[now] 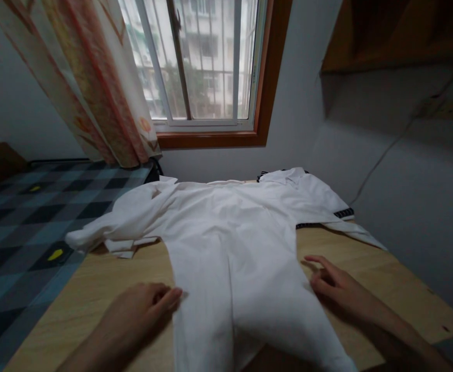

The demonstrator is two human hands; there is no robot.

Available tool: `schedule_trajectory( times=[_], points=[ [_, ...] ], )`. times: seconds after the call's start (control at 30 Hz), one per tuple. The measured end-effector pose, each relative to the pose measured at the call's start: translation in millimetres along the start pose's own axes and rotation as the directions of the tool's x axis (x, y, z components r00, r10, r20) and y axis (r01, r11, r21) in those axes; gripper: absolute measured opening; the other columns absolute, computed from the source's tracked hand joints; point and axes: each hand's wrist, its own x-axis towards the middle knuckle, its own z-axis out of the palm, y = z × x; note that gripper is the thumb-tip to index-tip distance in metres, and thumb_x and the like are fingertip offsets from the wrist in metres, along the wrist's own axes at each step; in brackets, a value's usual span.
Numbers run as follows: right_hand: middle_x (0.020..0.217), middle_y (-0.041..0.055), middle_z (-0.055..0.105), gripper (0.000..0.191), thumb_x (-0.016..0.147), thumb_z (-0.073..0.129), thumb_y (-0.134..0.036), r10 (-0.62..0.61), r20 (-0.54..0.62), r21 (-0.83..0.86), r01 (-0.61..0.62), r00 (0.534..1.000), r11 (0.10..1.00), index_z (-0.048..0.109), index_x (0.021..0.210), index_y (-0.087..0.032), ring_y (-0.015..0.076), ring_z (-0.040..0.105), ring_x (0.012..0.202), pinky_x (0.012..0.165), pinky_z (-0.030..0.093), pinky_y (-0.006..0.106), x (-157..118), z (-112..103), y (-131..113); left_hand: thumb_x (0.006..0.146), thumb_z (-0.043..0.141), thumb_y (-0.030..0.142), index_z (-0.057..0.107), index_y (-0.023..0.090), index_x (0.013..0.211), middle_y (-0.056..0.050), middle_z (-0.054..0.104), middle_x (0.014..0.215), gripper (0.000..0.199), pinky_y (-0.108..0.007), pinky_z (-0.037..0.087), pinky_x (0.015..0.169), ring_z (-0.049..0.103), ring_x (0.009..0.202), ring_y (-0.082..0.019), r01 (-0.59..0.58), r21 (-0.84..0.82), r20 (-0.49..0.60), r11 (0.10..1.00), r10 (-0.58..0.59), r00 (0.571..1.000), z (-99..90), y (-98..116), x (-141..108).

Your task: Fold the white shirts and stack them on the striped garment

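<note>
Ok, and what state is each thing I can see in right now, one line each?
White shirt: spread out, creased, sleeves to the sides.
Left hand: fingers curled, thumb at the shirt's edge; grip unclear.
Right hand: open, index finger extended, beside the shirt.
Table: partly covered by the shirt.
Curtain: gathered beside the window.
Window: mostly uncovered; can't tell if shut.
Checked cloth: spread out.

- Shirt (211, 253): plain white
- Desk (133, 274): pale yellow-brown
- Cloth (344, 213), desk's far right corner: black, pale stripes
- Bed (40, 219): blue-grey and black checks, yellow marks
- Curtain (94, 93): cream with red and gold bands
</note>
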Motion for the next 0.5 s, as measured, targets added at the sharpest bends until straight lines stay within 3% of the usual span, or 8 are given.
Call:
schedule_trajectory(
  times=[0.1, 0.2, 0.27, 0.37, 0.43, 0.5],
  points=[
    [0.116, 0.0117, 0.065, 0.066, 0.080, 0.062, -0.044, -0.003, 0.046, 0.314, -0.012, 0.999, 0.949, 0.038, 0.138, -0.023, 0.0246, 0.065, 0.100, 0.085, 0.051, 0.038, 7, 24, -5, 0.079, 0.053, 0.060, 0.060, 0.020, 0.069, -0.002, 0.063, 0.064, 0.042, -0.028, 0.035, 0.057, 0.057, 0.061, -0.019, -0.094, -0.157, 0.004, 0.983, 0.096, 0.995, 24.7, 16, 6],
    [0.126, 0.0115, 0.061, 0.063, 0.073, 0.067, -0.037, 0.004, -0.058, 0.428, 0.021, 0.998, 0.903, 0.046, 0.131, -0.023, 0.0253, 0.062, 0.109, 0.089, 0.050, 0.038, 28, 41, -12, 0.077, 0.056, 0.055, 0.051, 0.020, 0.064, 0.001, 0.053, 0.060, 0.038, -0.025, 0.033, 0.053, 0.049, 0.057, -0.016, -0.160, -0.328, -0.160, 0.931, 0.112, 0.981, 36.5, 25, 25],
    [0.119, 0.0094, 0.065, 0.056, 0.065, 0.070, -0.031, 0.026, -0.160, 0.424, 0.045, 0.987, 0.905, 0.057, 0.119, -0.021, 0.0249, 0.062, 0.107, 0.088, 0.050, 0.036, 43, 39, -17, 0.077, 0.053, 0.052, 0.047, 0.021, 0.064, 0.002, 0.049, 0.060, 0.034, -0.025, 0.033, 0.051, 0.047, 0.056, -0.015, -0.180, -0.399, -0.299, 0.899, 0.058, 0.953, 33.3, 28, 37],
    [0.091, 0.0044, 0.068, 0.049, 0.057, 0.071, -0.025, 0.075, -0.248, 0.433, 0.041, 0.966, 0.900, 0.064, 0.105, -0.019, 0.0188, 0.064, 0.079, 0.067, 0.052, 0.028, 59, 5, -20, 0.075, 0.051, 0.051, 0.048, 0.022, 0.074, 0.003, 0.048, 0.058, 0.029, -0.024, 0.033, 0.048, 0.045, 0.053, -0.014, -0.122, -0.497, -0.460, 0.859, -0.142, 0.877, 9.1, 22, 51],
    [0.079, 0.0000, 0.064, 0.049, 0.057, 0.073, -0.025, 0.082, -0.327, 0.464, 0.085, 0.941, 0.882, 0.064, 0.105, -0.021, 0.0104, 0.054, 0.055, 0.047, 0.043, 0.021, 63, -26, -16, 0.073, 0.050, 0.053, 0.049, 0.022, 0.083, 0.004, 0.049, 0.057, 0.032, -0.024, 0.033, 0.045, 0.045, 0.048, -0.015, -0.058, -0.602, -0.462, 0.796, -0.288, 0.839, -12.2, 10, 57],
    [0.076, -0.0019, 0.060, 0.050, 0.060, 0.072, -0.025, 0.072, -0.392, 0.473, 0.134, 0.917, 0.871, 0.064, 0.109, -0.023, 0.0050, 0.039, 0.042, 0.036, 0.030, 0.018, 64, -49, -8, 0.071, 0.051, 0.055, 0.051, 0.022, 0.089, 0.003, 0.053, 0.058, 0.037, -0.025, 0.034, 0.044, 0.047, 0.047, -0.016, -0.002, -0.631, -0.418, 0.775, -0.338, 0.844, -27.6, -4, 60]
  ],
)
